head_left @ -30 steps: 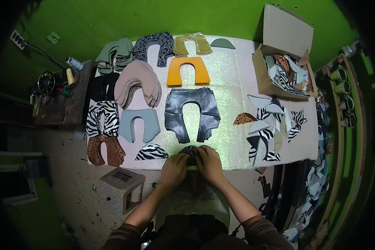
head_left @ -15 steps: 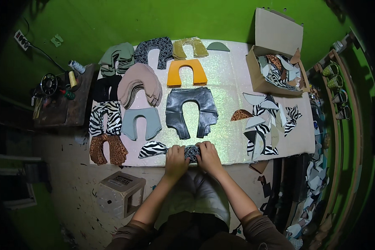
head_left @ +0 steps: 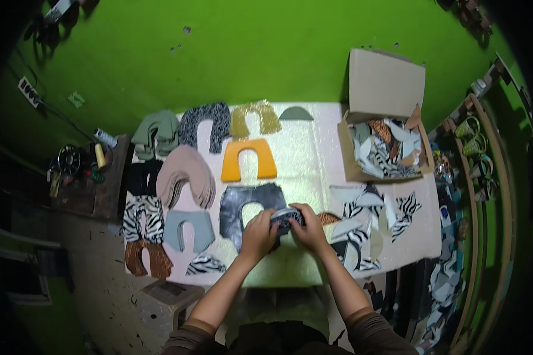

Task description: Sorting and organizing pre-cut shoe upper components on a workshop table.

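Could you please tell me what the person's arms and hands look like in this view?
Both forearms are bare, and the left hand and right hand wear no gloves. Dark brown sleeves are pushed up to about the elbows. Rings or a watch are too small to tell.

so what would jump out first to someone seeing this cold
The bright green wall behind the table, then the orange U-shaped piece lying among stacks of patterned cut-outs on the pale table. Near the front edge, the left hand and right hand together hold a small dark patterned piece; an open cardboard box of scraps sits at the right.
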`<action>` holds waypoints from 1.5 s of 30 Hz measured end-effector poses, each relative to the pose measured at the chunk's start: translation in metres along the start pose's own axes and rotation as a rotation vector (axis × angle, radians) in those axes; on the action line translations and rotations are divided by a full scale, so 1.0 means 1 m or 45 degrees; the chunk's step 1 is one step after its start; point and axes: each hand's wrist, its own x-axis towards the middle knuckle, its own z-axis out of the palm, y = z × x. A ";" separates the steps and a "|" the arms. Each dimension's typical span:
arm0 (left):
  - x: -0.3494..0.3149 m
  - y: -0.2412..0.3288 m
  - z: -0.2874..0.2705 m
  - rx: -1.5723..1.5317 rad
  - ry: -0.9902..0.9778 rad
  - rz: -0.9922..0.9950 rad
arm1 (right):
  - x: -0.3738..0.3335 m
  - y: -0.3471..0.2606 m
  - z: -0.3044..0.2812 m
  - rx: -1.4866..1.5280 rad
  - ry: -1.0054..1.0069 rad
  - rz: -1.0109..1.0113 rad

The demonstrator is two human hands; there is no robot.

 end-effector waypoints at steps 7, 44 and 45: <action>0.161 -0.023 0.056 0.139 0.114 0.144 | 0.146 0.064 -0.034 -0.373 0.364 -0.100; 0.027 -0.029 -0.009 0.365 0.091 0.087 | 0.038 -0.002 0.064 -0.344 0.138 -0.143; 0.007 -0.033 -0.019 0.373 0.091 0.081 | 0.024 -0.011 0.075 -0.356 0.137 -0.139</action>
